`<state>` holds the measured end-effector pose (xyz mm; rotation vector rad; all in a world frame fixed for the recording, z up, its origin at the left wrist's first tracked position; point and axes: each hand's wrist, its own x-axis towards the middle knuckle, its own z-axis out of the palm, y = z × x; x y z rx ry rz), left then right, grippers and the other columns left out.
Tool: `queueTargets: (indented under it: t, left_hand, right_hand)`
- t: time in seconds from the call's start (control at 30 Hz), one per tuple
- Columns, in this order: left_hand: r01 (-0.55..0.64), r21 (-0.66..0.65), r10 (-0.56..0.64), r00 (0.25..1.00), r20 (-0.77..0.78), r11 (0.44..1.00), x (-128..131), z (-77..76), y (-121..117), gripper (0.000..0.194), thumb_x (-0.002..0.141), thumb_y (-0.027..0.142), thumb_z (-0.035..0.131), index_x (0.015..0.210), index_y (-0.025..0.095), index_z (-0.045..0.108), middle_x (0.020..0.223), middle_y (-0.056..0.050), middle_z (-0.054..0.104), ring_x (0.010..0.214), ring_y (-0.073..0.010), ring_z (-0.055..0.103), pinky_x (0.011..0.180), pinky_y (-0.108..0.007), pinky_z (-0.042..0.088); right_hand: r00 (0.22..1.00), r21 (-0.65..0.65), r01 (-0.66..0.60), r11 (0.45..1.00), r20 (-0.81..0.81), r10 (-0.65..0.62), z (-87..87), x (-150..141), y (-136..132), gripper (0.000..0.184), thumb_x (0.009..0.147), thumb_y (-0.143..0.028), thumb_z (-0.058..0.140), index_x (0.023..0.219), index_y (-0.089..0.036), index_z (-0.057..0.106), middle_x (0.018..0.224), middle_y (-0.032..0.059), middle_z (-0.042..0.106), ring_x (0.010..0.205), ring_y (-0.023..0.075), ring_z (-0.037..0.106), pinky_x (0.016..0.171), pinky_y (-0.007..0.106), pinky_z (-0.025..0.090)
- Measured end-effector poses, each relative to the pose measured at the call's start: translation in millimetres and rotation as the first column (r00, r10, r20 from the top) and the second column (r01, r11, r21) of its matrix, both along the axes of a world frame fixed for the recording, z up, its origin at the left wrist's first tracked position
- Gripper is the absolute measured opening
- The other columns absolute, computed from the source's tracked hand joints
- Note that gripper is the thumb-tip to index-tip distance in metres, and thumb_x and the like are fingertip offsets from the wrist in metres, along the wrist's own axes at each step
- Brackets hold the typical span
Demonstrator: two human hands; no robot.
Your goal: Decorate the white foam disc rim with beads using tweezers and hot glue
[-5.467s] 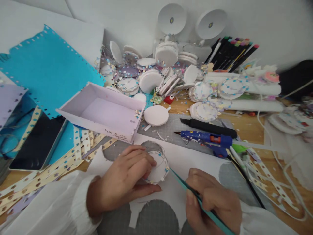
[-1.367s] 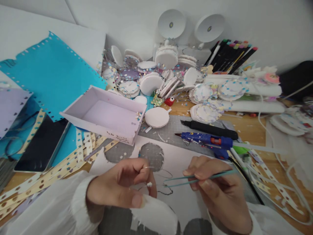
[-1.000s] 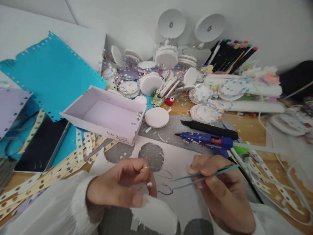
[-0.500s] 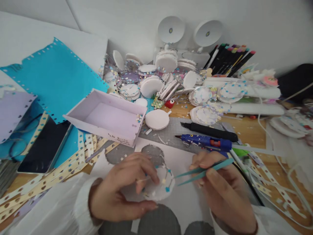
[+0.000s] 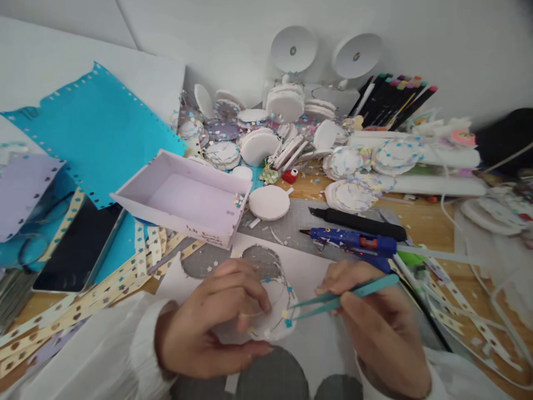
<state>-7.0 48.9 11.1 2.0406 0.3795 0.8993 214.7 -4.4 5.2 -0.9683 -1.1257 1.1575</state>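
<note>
Tweezers [image 5: 375, 284] moved nearer white disc [image 5: 277, 297] — blue-dotted | right hand [image 5: 372, 319] pinching them | left hand [image 5: 216, 319] — hold unclear

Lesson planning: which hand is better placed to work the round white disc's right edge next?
Right hand, probably: its slim teal tweezers reach the disc there; the left hand covers the opposite side.

Free room between disc [image 5: 277, 293] and glue gun [image 5: 347, 239]

two white lamps [image 5: 283, 47] | leaning markers [image 5: 387, 103] | phone [image 5: 79, 247] near blue sheet [image 5: 104, 130]
</note>
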Motion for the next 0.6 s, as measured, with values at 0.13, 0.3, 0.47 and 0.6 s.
queueTargets:
  t: [0.13,0.3,0.47,0.6]
  left_hand:
    - [-0.009,0.018,0.009,1.000,-0.014,1.000,0,-1.0,0,0.029,0.071,0.009,0.070,0.073,0.019,0.043,0.085,-0.006,0.066,0.083,-0.0184,0.061,0.091,-0.040,0.044]
    - [-0.015,0.026,0.016,1.000,-0.021,1.000,0,-3.2,-1,0.027,0.072,0.010,0.068,0.073,0.019,0.043,0.084,-0.005,0.066,0.083,-0.0174,0.061,0.094,-0.039,0.042]
    - [-0.067,0.025,0.069,0.996,-0.065,0.997,1,-5.0,-1,0.027,0.073,0.007,0.066,0.073,0.020,0.042,0.085,-0.005,0.064,0.085,-0.0169,0.061,0.097,-0.038,0.040]
    - [-0.092,0.050,0.098,0.988,-0.119,0.994,2,-3.7,-1,0.023,0.074,0.007,0.064,0.075,0.019,0.044,0.088,-0.005,0.063,0.089,-0.0169,0.060,0.101,-0.040,0.037]
  right_hand:
    - [0.977,-0.109,-0.199,0.974,-0.099,0.189,1.6,-2,-2,0.009,0.087,-0.031,0.060,0.088,-0.025,0.067,0.076,0.0021,0.062,0.067,0.0126,0.052,0.056,0.023,0.043]
    - [0.891,-0.154,-0.328,0.932,-0.380,0.250,7.7,2,2,0.011,0.083,-0.035,0.061,0.081,-0.025,0.064,0.068,0.0009,0.054,0.059,0.0117,0.045,0.050,0.023,0.036]
    - [0.816,-0.135,-0.420,0.897,-0.489,0.309,10.8,6,4,0.009,0.080,-0.032,0.059,0.077,-0.025,0.061,0.060,-0.0004,0.046,0.053,0.0123,0.040,0.048,0.024,0.032]
    - [0.793,-0.093,-0.479,0.873,-0.473,0.384,15.4,7,5,0.011,0.079,-0.034,0.059,0.072,-0.026,0.056,0.056,-0.0018,0.041,0.047,0.0118,0.035,0.043,0.024,0.031]
